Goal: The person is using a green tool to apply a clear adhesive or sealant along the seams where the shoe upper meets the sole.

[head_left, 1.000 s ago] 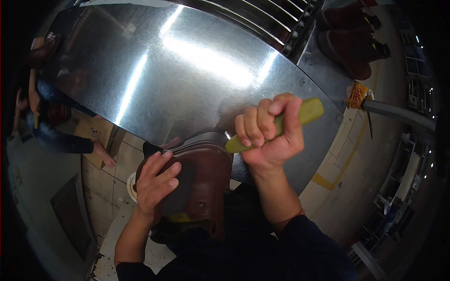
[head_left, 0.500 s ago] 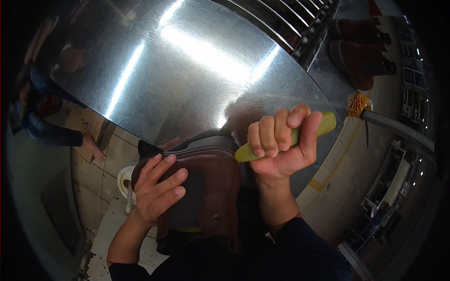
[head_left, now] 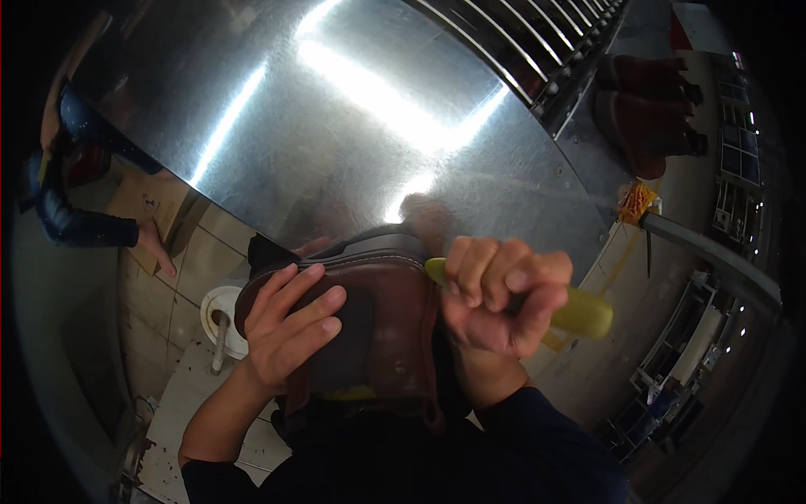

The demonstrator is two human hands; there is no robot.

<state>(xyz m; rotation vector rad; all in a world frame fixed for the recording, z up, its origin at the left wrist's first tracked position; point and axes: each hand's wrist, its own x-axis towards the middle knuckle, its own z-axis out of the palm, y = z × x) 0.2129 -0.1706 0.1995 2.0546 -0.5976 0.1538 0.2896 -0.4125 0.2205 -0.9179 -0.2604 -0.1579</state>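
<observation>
Clenched right hand (head_left: 502, 298) is tipping an olive-green oblong tool (head_left: 588, 316) lower, re-angling it at the brown leather boot (head_left: 401, 311) that spread left hand (head_left: 281, 343) is holding.

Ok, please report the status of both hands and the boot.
Left hand on brown boot. Right hand gripping green tool, end close to sole. Nothing visibly in the way.

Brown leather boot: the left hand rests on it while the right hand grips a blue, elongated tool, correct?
One error: the right hand grips a yellow-green, elongated tool, not blue, as the head view shows. The left hand does rest on the brown leather boot.
</observation>
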